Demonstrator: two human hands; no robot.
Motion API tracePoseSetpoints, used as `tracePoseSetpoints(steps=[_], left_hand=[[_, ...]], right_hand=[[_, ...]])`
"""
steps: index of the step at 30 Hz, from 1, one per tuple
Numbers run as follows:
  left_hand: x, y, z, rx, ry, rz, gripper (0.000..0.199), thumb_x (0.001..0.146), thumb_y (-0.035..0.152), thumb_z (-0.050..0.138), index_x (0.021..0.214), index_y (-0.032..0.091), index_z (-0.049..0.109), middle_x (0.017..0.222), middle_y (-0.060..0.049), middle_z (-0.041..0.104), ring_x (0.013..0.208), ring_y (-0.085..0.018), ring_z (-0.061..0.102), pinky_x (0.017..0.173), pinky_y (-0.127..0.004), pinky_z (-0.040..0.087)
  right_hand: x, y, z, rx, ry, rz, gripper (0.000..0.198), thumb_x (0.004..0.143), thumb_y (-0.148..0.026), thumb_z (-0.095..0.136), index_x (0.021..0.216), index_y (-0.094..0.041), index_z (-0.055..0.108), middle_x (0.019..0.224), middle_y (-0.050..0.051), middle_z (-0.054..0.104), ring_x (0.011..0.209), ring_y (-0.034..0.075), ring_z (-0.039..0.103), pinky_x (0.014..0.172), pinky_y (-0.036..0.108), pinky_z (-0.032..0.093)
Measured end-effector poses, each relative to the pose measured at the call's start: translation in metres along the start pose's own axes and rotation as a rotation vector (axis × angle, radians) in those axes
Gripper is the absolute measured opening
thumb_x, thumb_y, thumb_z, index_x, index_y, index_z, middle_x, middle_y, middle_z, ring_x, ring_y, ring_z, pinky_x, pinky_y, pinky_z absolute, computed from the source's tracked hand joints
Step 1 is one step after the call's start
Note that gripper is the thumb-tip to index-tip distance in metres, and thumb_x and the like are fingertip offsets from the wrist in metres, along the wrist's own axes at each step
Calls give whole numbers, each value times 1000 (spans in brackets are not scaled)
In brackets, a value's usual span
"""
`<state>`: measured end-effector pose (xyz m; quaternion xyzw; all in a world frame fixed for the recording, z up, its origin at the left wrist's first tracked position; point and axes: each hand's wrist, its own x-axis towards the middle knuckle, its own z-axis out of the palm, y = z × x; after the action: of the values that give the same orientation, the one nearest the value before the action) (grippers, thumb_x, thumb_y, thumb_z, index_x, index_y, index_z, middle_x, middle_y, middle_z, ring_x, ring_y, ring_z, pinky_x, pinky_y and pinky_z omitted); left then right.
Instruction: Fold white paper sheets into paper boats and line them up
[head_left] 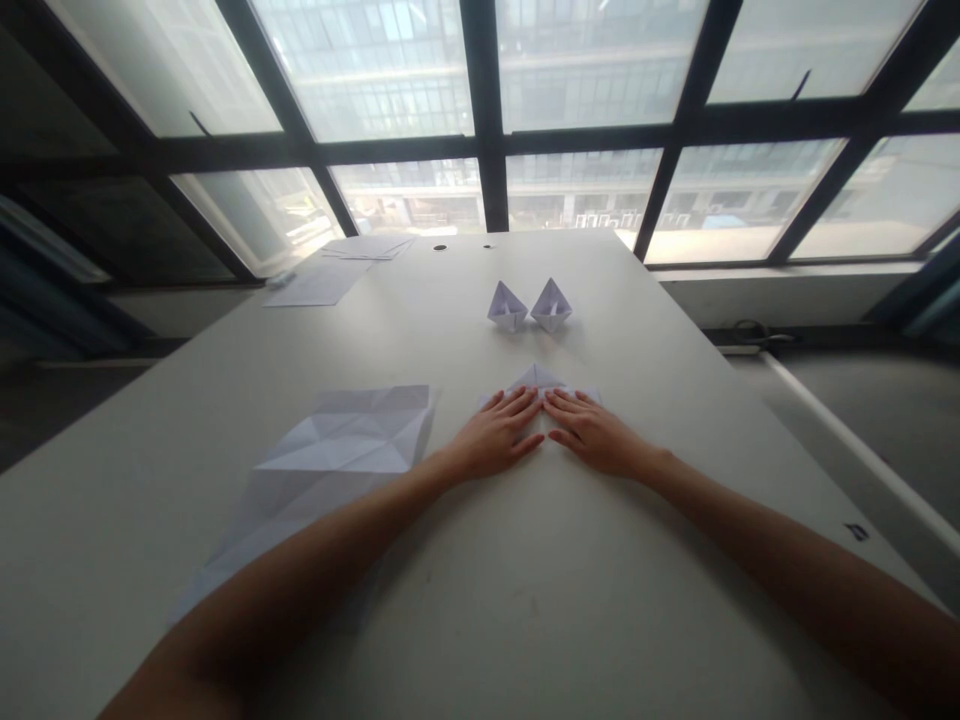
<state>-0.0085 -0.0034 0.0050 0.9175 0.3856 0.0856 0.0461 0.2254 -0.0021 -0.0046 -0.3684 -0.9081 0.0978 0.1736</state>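
Note:
A folded sheet of white paper point(535, 376) lies flat on the white table point(480, 590), its pointed top facing the window. My left hand point(501, 432) rests palm down over its left part, fingers stretched out. Over the right part lies my right hand point(592, 430), also flat, with its fingertips close to those of the left. Both hands hide most of the paper's lower portion. Beyond them stand two folded paper boats, a left one point(508, 308) and a right one point(552, 307), side by side.
A creased, unfolded sheet point(337, 460) lies to the left, partly under my left forearm. Several flat sheets point(319, 283) lie at the table's far left. Large windows point(585, 70) rise behind the table. A small dark mark point(856, 532) shows near the right edge.

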Motion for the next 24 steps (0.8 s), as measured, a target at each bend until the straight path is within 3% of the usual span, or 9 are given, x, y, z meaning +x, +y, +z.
tracePoseSetpoints(steps=[4,7,11,14,17,19,22,24], left_hand=[[0,-1,-1,2,-10,-8,64,101,55,30,155,22,24,160,-6,23,149,-23,18,121,-44,17],[-1,0,-2,8,-18,-6,59,101,55,30,153,27,29,161,-5,22,149,-23,17,121,-44,18],[0,1,-4,8,-14,-8,56,101,54,32,151,30,34,161,-4,24,149,-22,19,121,-44,17],[0,1,-4,6,-9,-9,56,101,55,33,151,30,36,160,-6,25,149,-23,20,121,-44,17],[0,0,-2,5,-17,-9,57,101,56,31,151,29,35,160,-7,24,149,-24,19,121,-45,17],[0,-1,-1,1,-25,-5,58,101,57,29,152,30,33,161,-6,22,149,-24,17,121,-45,15],[0,0,0,-17,-21,8,60,101,58,28,154,30,26,161,-4,20,150,-23,13,121,-45,13],[0,1,0,-26,-11,12,62,100,59,28,155,31,21,162,-3,19,150,-23,12,121,-44,12]], right_hand=[[1,1,-2,5,59,11,45,101,-36,40,142,-20,51,146,11,49,139,26,42,114,48,36],[2,0,-3,-21,140,118,39,101,-36,40,126,-20,65,135,11,61,131,24,52,109,42,42],[1,-1,-7,-130,206,215,37,101,-30,42,94,-20,76,119,11,70,116,24,64,113,43,37],[-1,-1,-11,-198,260,266,39,100,-27,42,85,-18,76,108,12,75,106,24,69,115,45,34],[-2,-1,-11,-189,296,260,38,100,-26,41,93,-15,76,110,14,74,111,24,67,114,45,34],[-2,-3,-8,-125,275,176,36,100,-28,40,111,-13,72,124,13,68,123,23,59,115,42,34],[-1,-5,-1,-29,140,17,48,101,-37,40,141,-12,51,147,12,49,140,22,39,117,40,31],[0,-6,3,-16,50,-1,59,101,-45,37,150,-12,37,154,12,37,145,24,30,119,43,27]])
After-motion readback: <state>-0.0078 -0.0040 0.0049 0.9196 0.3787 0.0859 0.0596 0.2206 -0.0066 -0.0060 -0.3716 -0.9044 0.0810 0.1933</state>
